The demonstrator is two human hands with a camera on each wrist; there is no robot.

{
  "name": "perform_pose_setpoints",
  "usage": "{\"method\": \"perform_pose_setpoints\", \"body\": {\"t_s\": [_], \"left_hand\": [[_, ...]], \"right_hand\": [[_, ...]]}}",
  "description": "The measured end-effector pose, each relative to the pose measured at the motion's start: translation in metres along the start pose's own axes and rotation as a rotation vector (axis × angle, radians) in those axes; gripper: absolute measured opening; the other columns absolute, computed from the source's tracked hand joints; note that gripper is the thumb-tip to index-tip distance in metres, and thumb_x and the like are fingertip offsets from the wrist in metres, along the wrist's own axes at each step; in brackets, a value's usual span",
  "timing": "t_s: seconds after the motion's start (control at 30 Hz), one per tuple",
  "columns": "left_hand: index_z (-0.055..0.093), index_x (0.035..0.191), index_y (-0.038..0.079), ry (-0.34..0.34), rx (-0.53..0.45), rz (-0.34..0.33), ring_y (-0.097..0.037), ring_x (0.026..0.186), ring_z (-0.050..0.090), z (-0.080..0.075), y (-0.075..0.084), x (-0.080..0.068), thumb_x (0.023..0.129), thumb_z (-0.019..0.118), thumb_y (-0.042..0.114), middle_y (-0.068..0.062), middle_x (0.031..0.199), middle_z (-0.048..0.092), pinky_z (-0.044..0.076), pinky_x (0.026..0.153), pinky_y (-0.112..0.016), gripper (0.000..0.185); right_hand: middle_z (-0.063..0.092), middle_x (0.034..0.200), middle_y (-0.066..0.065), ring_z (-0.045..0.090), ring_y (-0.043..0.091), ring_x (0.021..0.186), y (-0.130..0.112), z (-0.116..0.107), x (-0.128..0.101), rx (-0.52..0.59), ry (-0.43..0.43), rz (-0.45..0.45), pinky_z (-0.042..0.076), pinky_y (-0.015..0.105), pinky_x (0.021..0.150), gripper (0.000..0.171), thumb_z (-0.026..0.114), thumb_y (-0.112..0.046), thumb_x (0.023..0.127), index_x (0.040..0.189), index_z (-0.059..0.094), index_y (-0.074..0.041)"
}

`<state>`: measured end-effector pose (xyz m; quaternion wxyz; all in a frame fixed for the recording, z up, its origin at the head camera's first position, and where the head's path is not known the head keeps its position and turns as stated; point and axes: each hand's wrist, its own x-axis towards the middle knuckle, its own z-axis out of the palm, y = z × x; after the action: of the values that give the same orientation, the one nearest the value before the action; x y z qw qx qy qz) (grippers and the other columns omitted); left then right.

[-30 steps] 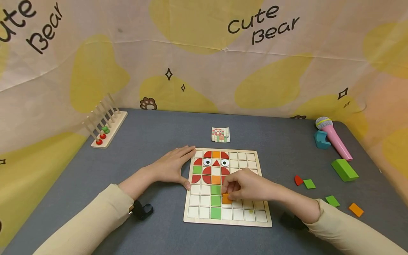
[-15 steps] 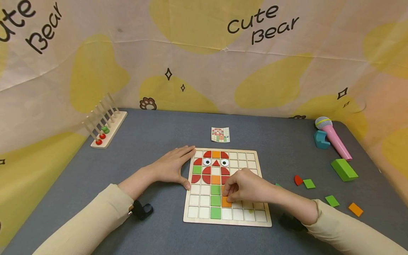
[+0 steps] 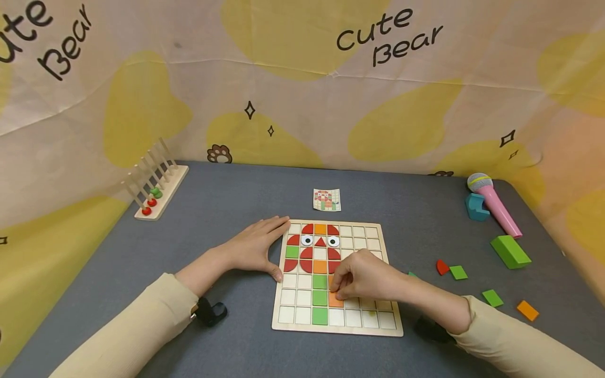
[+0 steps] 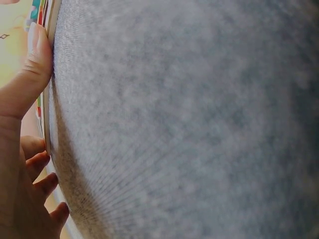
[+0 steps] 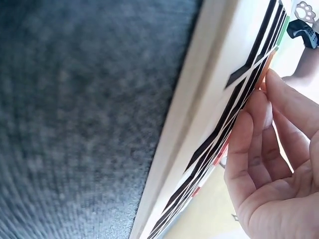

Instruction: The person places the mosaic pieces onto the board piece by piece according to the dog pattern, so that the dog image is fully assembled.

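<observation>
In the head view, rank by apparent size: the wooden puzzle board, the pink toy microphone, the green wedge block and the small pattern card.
1. wooden puzzle board, by far the largest.
2. pink toy microphone.
3. green wedge block, somewhat smaller than the microphone.
4. pattern card, smallest, though it lies farther from the camera, so its gap to the wedge is unsure.

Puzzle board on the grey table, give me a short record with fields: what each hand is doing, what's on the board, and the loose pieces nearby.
left hand: flat on the table, fingers straight, thumb against the left edge of the puzzle board
right hand: over the board, fingertips pinching an orange square tile in a grid cell beside the green column
board contents: red curved pieces, two eye pieces, orange and green squares; many cells bare
loose pieces: red piece, green tiles, orange tile, right of the board
pattern card: lying beyond the board
</observation>
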<state>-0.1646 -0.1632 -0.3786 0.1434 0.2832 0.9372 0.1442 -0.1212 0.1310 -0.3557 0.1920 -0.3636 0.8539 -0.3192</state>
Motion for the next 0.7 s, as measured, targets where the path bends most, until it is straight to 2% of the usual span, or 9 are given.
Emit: {"method": "perform_pose_setpoints", "body": {"t_s": [0.27, 0.53, 0.7], "left_hand": [[0.020, 0.159, 0.012, 0.005, 0.004, 0.007, -0.031, 0.156, 0.016, 0.001, -0.001, 0.000, 0.064, 0.079, 0.070, -0.005, 0.168, 0.017, 0.018, 0.127, -0.053, 0.126], [0.020, 0.159, 0.013, 0.002, 0.005, 0.002, -0.031, 0.156, 0.016, 0.000, 0.001, 0.001, 0.063, 0.079, 0.070, -0.006, 0.168, 0.017, 0.018, 0.127, -0.054, 0.127], [0.021, 0.159, 0.011, 0.006, 0.008, 0.010, -0.033, 0.156, 0.017, 0.000, 0.000, 0.001, 0.063, 0.079, 0.071, -0.007, 0.168, 0.018, 0.019, 0.126, -0.055, 0.127]], "right_hand": [[0.070, 0.072, -0.012, 0.054, -0.007, 0.062, 0.001, -0.006, -0.003, -0.042, 0.020, -0.006, 0.050, 0.015, 0.060, 0.012, 0.084, -0.011, 0.076, 0.079, 0.076, -0.019], [0.069, 0.075, -0.010, 0.056, -0.001, 0.066, 0.017, -0.036, -0.020, -0.027, 0.069, 0.068, 0.051, 0.017, 0.061, 0.011, 0.082, -0.012, 0.079, 0.086, 0.075, -0.018], [0.067, 0.076, -0.009, 0.056, 0.001, 0.068, 0.030, -0.056, -0.035, -0.045, 0.069, 0.101, 0.051, 0.019, 0.062, 0.012, 0.080, -0.015, 0.082, 0.092, 0.075, -0.017]]}}
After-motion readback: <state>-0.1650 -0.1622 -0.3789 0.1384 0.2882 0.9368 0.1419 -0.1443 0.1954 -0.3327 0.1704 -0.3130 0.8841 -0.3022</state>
